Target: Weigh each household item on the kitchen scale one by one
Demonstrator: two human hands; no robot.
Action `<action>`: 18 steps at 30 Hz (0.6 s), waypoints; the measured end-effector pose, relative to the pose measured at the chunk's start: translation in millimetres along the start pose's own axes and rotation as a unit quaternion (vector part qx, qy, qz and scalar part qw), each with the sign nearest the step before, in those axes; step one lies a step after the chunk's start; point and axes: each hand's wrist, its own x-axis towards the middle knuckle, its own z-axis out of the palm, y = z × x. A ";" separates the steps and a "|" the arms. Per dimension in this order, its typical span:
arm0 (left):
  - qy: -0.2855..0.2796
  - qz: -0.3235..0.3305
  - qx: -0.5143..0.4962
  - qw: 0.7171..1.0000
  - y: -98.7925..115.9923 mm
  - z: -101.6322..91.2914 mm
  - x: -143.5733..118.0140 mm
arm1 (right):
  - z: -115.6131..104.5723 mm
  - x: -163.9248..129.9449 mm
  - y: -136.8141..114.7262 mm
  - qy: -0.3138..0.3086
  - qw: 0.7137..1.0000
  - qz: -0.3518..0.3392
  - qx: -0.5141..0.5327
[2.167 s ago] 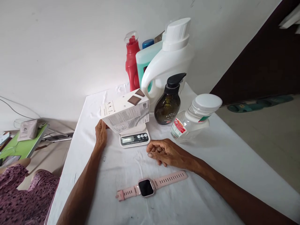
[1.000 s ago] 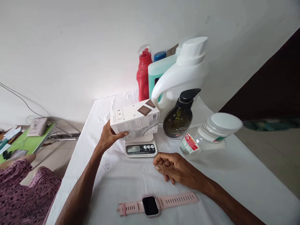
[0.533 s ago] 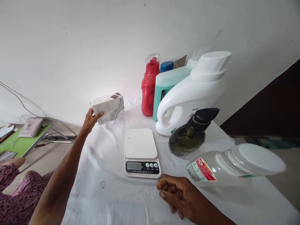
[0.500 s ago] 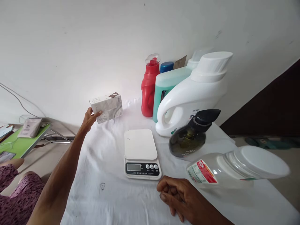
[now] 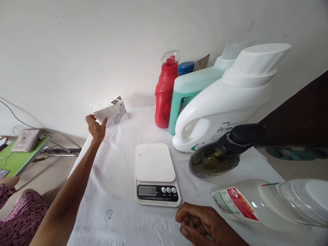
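While the white jug [image 5: 220,106] crowds the right of the table [image 5: 120,171], the scale [image 5: 155,173] sits mid-cloth and the small box [image 5: 111,111] rests at the far left edge, long axis slanting toward the wall; the left hand [image 5: 96,127], fingers spread, touches its near end, the right hand [image 5: 202,223] lies curled, empty, well apart

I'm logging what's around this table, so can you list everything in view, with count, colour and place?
white box: 1, white with print, far left of table, by left fingers
scale: 1, white, table centre, nothing on it
red bottle: 1, by wall
teal jug: 1, right of red bottle
white jug: 1, before teal jug
pump bottle: 1, dark, right of scale
clear jar: 1, white lid, near right
green table: 1, far left
left hand: open, at box
right hand: curled, resting below scale
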 end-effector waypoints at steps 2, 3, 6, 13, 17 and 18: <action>-0.059 0.051 0.023 0.997 13.7 8.4 -21.9 | -0.3 -0.7 -0.2 0.002 1.000 0.001 -0.002; -0.120 0.075 0.033 0.989 20.1 13.0 -28.9 | -0.4 -1.0 -0.3 0.003 1.000 0.000 -0.005; -0.255 0.078 0.068 0.961 33.8 27.9 -29.2 | -0.4 -1.9 -0.4 0.008 1.000 0.000 -0.011; -0.289 -0.020 0.078 0.954 42.6 60.2 17.4 | -0.9 -1.0 -0.6 0.004 1.000 -0.001 -0.009; -0.280 -0.039 0.044 0.958 34.6 69.5 30.3 | -1.7 -1.0 -2.8 0.005 1.000 -0.005 -0.002; -0.280 -0.033 0.020 0.959 31.3 69.9 32.2 | -1.8 -1.1 -3.7 0.006 1.000 -0.006 0.001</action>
